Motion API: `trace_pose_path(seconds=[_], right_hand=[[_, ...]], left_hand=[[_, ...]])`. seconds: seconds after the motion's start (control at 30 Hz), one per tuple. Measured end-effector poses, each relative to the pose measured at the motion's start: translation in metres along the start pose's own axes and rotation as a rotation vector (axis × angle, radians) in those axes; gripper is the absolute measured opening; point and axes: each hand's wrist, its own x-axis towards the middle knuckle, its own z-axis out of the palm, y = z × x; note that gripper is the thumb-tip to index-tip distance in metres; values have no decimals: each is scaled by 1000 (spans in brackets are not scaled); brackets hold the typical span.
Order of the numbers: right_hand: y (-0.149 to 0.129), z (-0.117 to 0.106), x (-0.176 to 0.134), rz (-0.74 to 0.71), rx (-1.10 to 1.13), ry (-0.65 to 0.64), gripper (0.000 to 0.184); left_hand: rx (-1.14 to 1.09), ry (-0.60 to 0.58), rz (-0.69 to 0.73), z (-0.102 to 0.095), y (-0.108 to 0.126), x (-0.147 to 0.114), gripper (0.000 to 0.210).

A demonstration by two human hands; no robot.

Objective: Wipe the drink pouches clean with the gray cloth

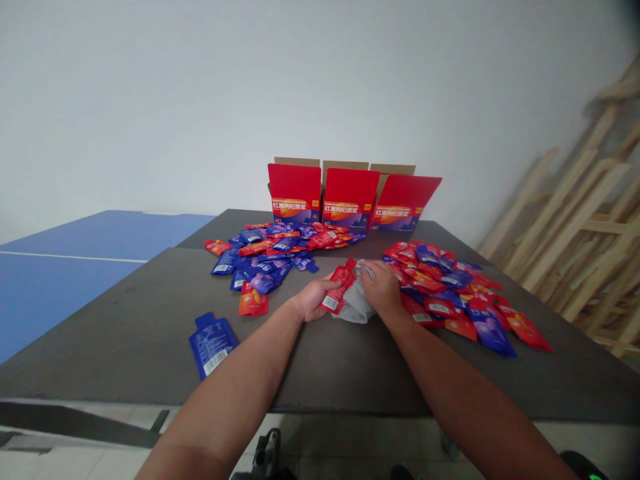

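A red pouch with a spout-shaped top and a barcode, the red pouch (339,287), is gripped along its left side by my left hand (314,299), thumb on its face. Bunched in the fingers of my right hand (381,285) is a grey cloth (358,308), which lies against the pouch's right edge and hangs down to the tabletop. Both hands are close together over the middle of the dark table (345,373). Left of my left forearm lies a single blue pouch (213,343), partly covered by the arm.
A heap of red and blue pouches (280,247) spreads at the back left, another pouch heap (445,287) at the right. Behind stand three open red cartons (350,197) in a row. A blue table (90,267) adjoins at left; wooden frames (575,213) lean at right.
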Motion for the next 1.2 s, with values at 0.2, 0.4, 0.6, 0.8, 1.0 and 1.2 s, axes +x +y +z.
trace_pose_path(seconds=[0.2,0.4,0.6,0.8,1.0,1.2], right_hand=[[-22,-6,-6,-369,86,-189,26],[-47,-1,-17,-647,185,-402,26],[-41,3,-16,-430,103,-274,24],[-29,10,-13,-231,87,-118,22],[-29,10,-12,-103,100,-54,19],[-30,5,-7,72,134,14,19]], left_hand=[[-215,96,-11,-10,8,6,31],[-225,-2,-171,-8,5,5,54],[-141,-47,-186,-1,-1,2,54],[-18,-53,-169,0,-6,1,42],[65,-32,-72,0,-7,0,48],[82,-80,-104,1,-5,-2,46]])
